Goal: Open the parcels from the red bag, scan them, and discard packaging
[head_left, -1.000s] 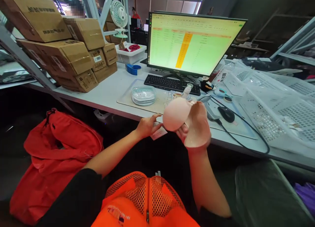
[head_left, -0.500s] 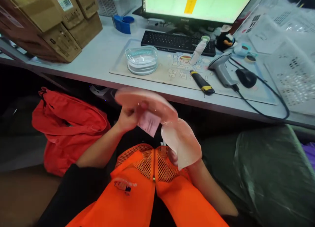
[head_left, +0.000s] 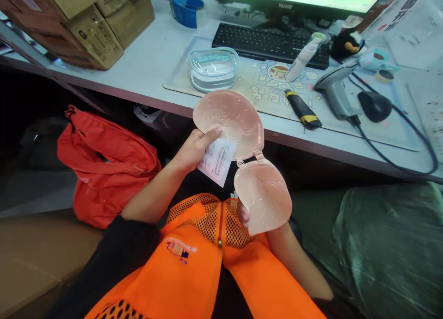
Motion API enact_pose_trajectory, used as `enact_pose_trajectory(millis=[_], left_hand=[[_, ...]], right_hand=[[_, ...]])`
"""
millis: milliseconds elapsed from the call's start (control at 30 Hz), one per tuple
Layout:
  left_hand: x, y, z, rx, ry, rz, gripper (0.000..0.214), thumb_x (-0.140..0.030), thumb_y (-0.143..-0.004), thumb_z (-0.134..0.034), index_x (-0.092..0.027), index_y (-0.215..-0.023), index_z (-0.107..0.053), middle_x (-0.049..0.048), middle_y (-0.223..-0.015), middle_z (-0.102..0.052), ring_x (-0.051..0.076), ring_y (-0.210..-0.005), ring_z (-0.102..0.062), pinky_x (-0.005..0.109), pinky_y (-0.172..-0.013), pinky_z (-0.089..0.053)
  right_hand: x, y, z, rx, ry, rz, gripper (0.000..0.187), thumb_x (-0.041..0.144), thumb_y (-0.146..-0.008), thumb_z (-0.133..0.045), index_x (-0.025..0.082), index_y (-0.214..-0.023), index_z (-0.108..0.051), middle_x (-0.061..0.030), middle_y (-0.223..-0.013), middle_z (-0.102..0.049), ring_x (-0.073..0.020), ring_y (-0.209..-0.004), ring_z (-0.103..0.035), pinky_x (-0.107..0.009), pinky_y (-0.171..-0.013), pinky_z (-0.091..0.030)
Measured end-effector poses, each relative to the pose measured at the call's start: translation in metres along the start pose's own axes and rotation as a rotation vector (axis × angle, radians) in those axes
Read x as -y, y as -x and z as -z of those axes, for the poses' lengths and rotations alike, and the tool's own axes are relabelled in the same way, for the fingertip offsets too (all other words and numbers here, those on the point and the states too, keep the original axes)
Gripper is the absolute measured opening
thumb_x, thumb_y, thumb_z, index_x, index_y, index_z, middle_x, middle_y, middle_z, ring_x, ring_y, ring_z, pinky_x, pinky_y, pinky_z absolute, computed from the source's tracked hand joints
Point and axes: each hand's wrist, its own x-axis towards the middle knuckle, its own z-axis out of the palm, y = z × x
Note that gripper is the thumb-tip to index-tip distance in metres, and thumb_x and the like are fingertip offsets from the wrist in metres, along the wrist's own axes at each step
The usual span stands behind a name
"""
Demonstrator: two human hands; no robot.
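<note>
In the head view, a glossy pink stick-on bra (head_left: 263, 197) hangs open over my lap, its two cups joined by a small clasp. My left hand (head_left: 196, 148) pinches the left cup, thumb on its shiny inner side. A printed white card (head_left: 219, 161) lies against that cup, also in the left hand's grip. Behind the right cup, my right hand (head_left: 244, 215) supports it from below; only some fingertips show, and the rest is hidden. A clear pouch with pale blue trim (head_left: 213, 70) stands on the desk just beyond the left cup.
On the desk mat are a keyboard (head_left: 266, 44), a white spray bottle (head_left: 304, 58), a yellow-black cutter (head_left: 302, 109), a scanner (head_left: 337, 88) and a mouse (head_left: 374, 106). Cardboard boxes (head_left: 100, 35) stand left. A red bag (head_left: 107, 162) sits below; a dark green sack (head_left: 391, 245) lies right.
The left cup has swung to the right and turned its inner side up, opening away from the other cup. The clasp and card now show clearly. My view has tilted down slightly.
</note>
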Motion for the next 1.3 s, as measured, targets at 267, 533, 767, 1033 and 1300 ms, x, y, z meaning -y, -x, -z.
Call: enact_pose_trajectory(millis=[267, 533, 767, 1033, 1300], left_hand=[[-0.001, 0.002, -0.010, -0.049, 0.138, 0.090, 0.046, -0.059, -0.078, -0.083, -0.016, -0.073, -0.069, 0.0016, -0.060, -0.066, 0.015, -0.051, -0.063, 0.024, -0.050, -0.050], [0.044, 0.007, -0.054, -0.312, 0.280, 0.078, 0.050, -0.065, -0.081, -0.080, -0.017, -0.086, -0.065, 0.0031, -0.079, -0.073, 0.020, -0.078, -0.074, 0.029, -0.074, -0.059], [0.074, -0.008, -0.059, -0.409, -0.128, -0.120, 0.037, -0.055, -0.101, -0.059, -0.021, -0.114, -0.062, 0.0129, -0.121, -0.073, 0.028, -0.119, -0.068, 0.042, -0.103, -0.052], [0.066, -0.020, -0.053, -0.522, -0.322, -0.167, 0.016, -0.042, -0.103, -0.054, -0.026, -0.100, -0.052, 0.0066, -0.097, -0.070, 0.024, -0.095, -0.068, 0.037, -0.089, -0.052], [0.056, -0.010, -0.044, -0.331, -0.187, -0.232, 0.026, -0.043, -0.099, -0.061, -0.024, -0.116, -0.057, 0.0077, -0.116, -0.070, 0.022, -0.110, -0.067, 0.034, -0.097, -0.051]], right_hand=[[0.009, -0.006, -0.010, 0.008, -0.444, -0.018, 0.087, 0.098, -0.080, -0.040, 0.022, -0.110, -0.068, -0.0070, -0.074, -0.068, -0.0289, -0.069, -0.069, -0.045, -0.069, -0.060], [0.000, -0.058, -0.025, -0.399, -0.356, 0.515, 0.076, 0.077, -0.093, -0.061, 0.027, -0.151, -0.054, -0.0092, -0.151, -0.057, -0.0326, -0.138, -0.054, -0.051, -0.118, -0.044], [0.000, -0.085, -0.028, -0.339, -0.056, 0.562, 0.096, 0.093, -0.093, -0.034, 0.023, -0.159, -0.038, -0.0140, -0.162, -0.042, -0.0317, -0.152, -0.036, -0.052, -0.123, -0.038], [0.004, -0.075, -0.027, -0.617, 0.217, 0.545, 0.077, 0.056, -0.086, -0.082, 0.023, -0.142, -0.042, -0.0147, -0.142, -0.056, -0.0290, -0.128, -0.058, -0.043, -0.110, -0.049], [0.029, -0.065, 0.002, -0.700, 0.399, 0.522, 0.031, 0.050, -0.091, -0.074, 0.021, -0.097, -0.064, -0.0032, -0.092, -0.067, -0.0220, -0.085, -0.061, -0.032, -0.080, -0.051]])
